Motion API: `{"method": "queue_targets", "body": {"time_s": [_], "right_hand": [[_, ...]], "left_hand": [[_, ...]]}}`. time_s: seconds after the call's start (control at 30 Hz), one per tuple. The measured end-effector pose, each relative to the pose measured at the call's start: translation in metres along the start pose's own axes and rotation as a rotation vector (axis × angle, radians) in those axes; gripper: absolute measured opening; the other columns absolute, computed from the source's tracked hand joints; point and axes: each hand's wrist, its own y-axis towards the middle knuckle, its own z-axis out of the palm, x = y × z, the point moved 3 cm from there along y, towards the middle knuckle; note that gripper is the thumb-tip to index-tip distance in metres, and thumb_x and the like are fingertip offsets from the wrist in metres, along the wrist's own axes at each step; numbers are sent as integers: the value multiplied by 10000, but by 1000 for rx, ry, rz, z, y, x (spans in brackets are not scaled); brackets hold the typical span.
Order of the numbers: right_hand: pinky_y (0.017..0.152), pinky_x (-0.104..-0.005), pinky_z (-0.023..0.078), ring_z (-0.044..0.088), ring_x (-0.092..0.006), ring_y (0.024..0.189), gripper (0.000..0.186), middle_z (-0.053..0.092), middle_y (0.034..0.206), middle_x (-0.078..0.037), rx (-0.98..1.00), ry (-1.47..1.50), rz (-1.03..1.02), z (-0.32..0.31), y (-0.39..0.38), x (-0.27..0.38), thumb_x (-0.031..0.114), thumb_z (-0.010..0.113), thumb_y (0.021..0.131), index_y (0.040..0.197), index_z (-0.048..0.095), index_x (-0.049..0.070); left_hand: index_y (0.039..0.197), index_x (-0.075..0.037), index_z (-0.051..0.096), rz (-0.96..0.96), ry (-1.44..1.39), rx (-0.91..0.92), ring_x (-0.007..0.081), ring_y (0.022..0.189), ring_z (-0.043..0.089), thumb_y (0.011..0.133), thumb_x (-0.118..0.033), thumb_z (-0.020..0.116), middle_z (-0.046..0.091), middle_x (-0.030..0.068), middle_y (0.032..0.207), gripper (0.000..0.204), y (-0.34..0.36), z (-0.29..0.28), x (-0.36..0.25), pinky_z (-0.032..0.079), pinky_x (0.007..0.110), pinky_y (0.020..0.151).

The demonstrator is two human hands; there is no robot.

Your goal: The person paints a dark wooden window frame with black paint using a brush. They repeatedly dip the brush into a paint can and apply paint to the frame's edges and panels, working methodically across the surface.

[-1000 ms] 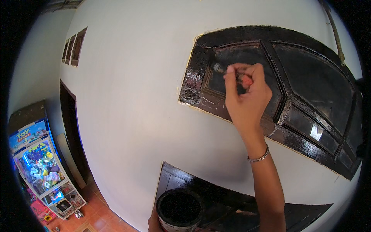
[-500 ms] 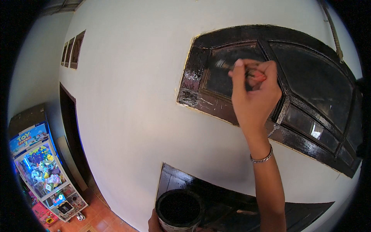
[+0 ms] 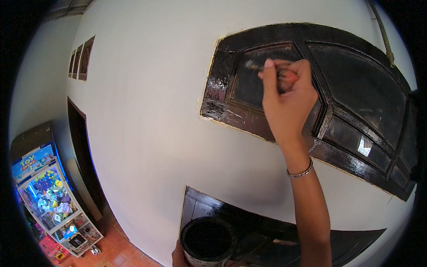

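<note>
My right hand (image 3: 291,100), a bracelet on its wrist, is closed round a small paintbrush (image 3: 251,65) whose handle shows reddish-orange between the fingers. The bristles are smeared by motion and point left, in front of the upper-left pane of an arched wooden window (image 3: 219,91). I cannot tell whether they touch the frame. Glossy dark brown coats much of the frame, with paler scuffs along its lower left. At the bottom, my left hand (image 3: 178,255) grips the side of a round paint can (image 3: 195,261). Its inside looks black; most of that hand is hidden.
Below the window is a dark wooden panel (image 3: 262,231) set against the white wall (image 3: 147,111). To the far left stand a lit claw machine (image 3: 53,200) and a dark doorway (image 3: 84,151) over orange floor tiles (image 3: 118,247). A pole (image 3: 384,40) hangs at upper right.
My right hand and the brush have shifted slightly up and left across the pane. The view has tilted a little. The can stays in my left hand.
</note>
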Motion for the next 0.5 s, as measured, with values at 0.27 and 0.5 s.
{"method": "queue_targets", "body": {"time_s": [0.27,0.5], "right_hand": [[577,-306,526,662,-190,596,233,678,726,-105,-59,-13,-65,-3,1,2,79,761,899,849,538,35],[682,-251,590,766,-167,788,245,744,905,-154,157,-144,45,-3,-1,1,58,721,974,889,502,-11]], "left_hand": [[1402,55,483,-38,-13,5,254,1088,696,584,-274,1045,699,180,1211,1045,3,1,-7,576,395,938],[1379,59,506,-64,-49,-8,250,1086,695,574,-272,1048,703,177,1207,1026,6,3,-12,574,390,943]]}}
